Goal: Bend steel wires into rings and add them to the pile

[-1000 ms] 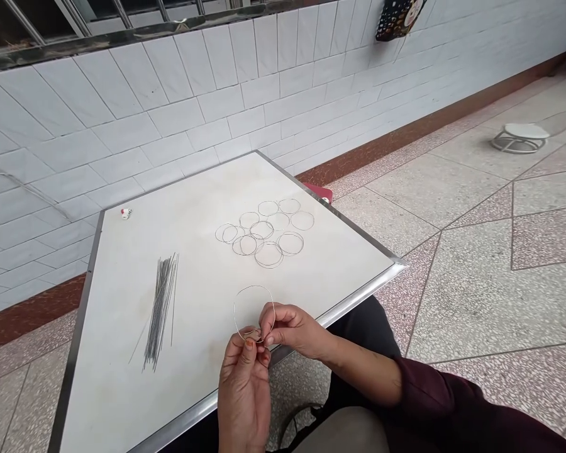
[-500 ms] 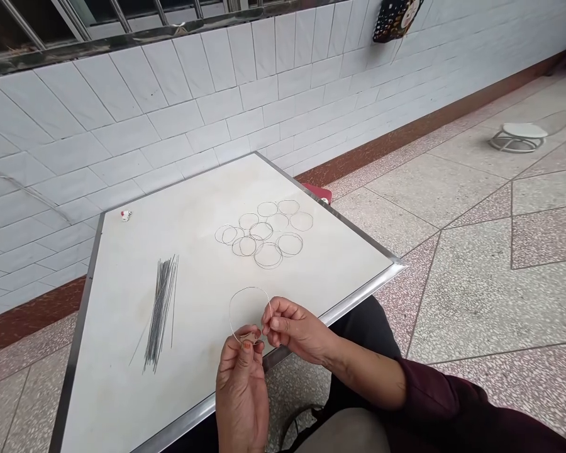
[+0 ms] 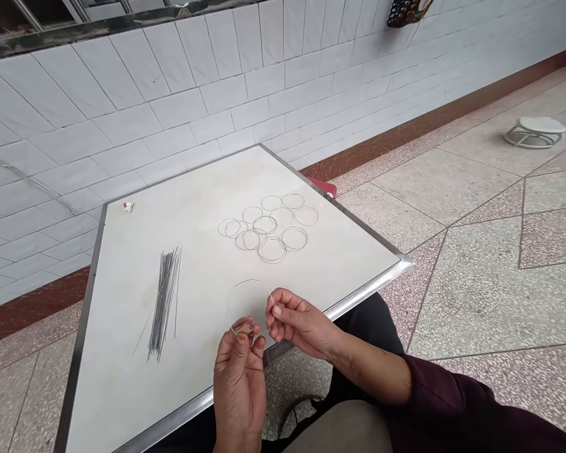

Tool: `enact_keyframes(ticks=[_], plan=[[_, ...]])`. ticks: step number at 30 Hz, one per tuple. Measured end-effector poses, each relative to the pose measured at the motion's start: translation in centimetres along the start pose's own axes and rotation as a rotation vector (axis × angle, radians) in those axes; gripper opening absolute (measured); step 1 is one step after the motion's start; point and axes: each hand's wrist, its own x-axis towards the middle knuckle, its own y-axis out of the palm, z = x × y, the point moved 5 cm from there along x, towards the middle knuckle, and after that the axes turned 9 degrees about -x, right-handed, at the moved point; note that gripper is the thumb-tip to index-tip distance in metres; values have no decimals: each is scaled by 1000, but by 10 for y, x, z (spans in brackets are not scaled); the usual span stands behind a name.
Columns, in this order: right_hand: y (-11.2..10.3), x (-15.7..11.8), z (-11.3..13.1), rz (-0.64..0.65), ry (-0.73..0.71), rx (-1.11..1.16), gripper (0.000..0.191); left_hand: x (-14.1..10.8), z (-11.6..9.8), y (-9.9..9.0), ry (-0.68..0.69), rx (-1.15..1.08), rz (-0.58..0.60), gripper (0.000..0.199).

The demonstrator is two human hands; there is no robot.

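A thin wire (image 3: 238, 284), bent into a rounded loop, stands between my hands over the near edge of the table. My left hand (image 3: 240, 371) is closed on its left end, thumb against fingers, and a small tan piece (image 3: 244, 328) shows at those fingertips. On the right side of the loop, my right hand (image 3: 299, 319) pinches the wire between thumb and fingers. Several wire rings (image 3: 271, 250) lie flat on the table beyond my hands, some overlapping. To the left rests a bundle of straight wires (image 3: 164, 305).
The white table (image 3: 122, 390) has a metal rim. A small white and red object (image 3: 129, 206) sits near its far left corner. A tiled wall (image 3: 170, 113) runs behind. On the floor at right is a low white stool (image 3: 535, 131); something red (image 3: 324, 187) shows past the table.
My right hand has moved slightly away from my left, widening the gap between them. Both still hold the wire. The whole view has shifted a little.
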Motion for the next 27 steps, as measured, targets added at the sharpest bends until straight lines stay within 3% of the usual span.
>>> enact_keyframes(ticks=[17, 27], plan=[[7, -2, -1, 19, 4, 25, 23, -5, -1, 5, -54, -10, 30, 20], [11, -6, -6, 47, 2, -90, 26, -8, -1, 4, -84, -11, -86, 30]])
